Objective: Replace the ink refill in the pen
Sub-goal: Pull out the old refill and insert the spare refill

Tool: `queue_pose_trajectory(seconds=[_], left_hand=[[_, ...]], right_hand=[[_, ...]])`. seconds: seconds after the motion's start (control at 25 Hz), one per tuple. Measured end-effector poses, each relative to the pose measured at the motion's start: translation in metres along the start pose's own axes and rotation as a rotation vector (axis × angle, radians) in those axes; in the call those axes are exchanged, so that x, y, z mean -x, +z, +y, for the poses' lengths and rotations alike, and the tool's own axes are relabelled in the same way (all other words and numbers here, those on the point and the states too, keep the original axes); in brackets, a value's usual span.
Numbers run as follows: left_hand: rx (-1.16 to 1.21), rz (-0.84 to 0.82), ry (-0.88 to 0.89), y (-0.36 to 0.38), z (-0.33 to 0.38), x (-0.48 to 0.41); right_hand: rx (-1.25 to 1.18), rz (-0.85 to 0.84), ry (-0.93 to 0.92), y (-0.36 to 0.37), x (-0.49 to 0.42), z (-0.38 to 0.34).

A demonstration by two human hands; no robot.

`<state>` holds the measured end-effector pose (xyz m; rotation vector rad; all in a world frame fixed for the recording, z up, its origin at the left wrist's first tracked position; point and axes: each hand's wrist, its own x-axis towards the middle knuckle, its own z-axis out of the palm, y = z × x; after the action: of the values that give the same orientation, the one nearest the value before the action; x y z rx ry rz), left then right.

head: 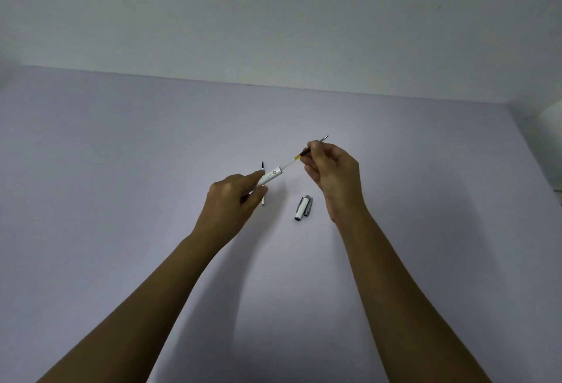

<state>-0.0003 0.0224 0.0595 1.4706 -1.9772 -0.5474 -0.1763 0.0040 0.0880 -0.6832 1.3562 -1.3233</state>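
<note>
My left hand [234,200] pinches the white pen barrel [271,176], which points up and to the right above the table. A thin ink refill [299,158] sticks partly out of the barrel's open end, and my right hand [331,176] grips it near the tip between thumb and fingers. The refill's metal point [325,138] shows beyond my right fingers. A second refill [262,166] lies on the table behind my left hand, mostly hidden, with its dark tip and white end visible. The white pen cap [301,208] with a silver clip lies on the table between my hands.
The pale lilac table [121,169] runs back to a plain wall [273,17]. A white object [552,115] shows at the far right edge.
</note>
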Motion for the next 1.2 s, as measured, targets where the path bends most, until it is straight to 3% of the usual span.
queue_pose_trajectory(seconds=[0.24, 0.48, 0.56, 0.72, 0.84, 1.2], left_hand=[[0.027, -0.003, -0.054, -0.005, -0.005, 0.001], [0.044, 0.009, -0.009, -0.011, -0.002, 0.002], [0.065, 0.011, -0.037, -0.012, -0.005, 0.002], [0.075, 0.008, -0.053, -0.012, -0.013, 0.004], [0.099, 0.003, -0.056, -0.01, -0.017, 0.007], [0.121, -0.01, -0.112, -0.005, -0.025, 0.012]], right_hand=[[0.051, 0.027, -0.011, 0.002, -0.002, 0.004], [0.206, -0.112, 0.036, 0.006, -0.002, 0.022], [0.237, -0.05, 0.019, 0.001, -0.009, 0.028], [0.711, 0.173, -0.037, -0.032, -0.023, 0.058], [0.929, 0.126, -0.015, -0.053, -0.023, 0.09], [0.945, 0.128, 0.059, -0.055, -0.03, 0.109]])
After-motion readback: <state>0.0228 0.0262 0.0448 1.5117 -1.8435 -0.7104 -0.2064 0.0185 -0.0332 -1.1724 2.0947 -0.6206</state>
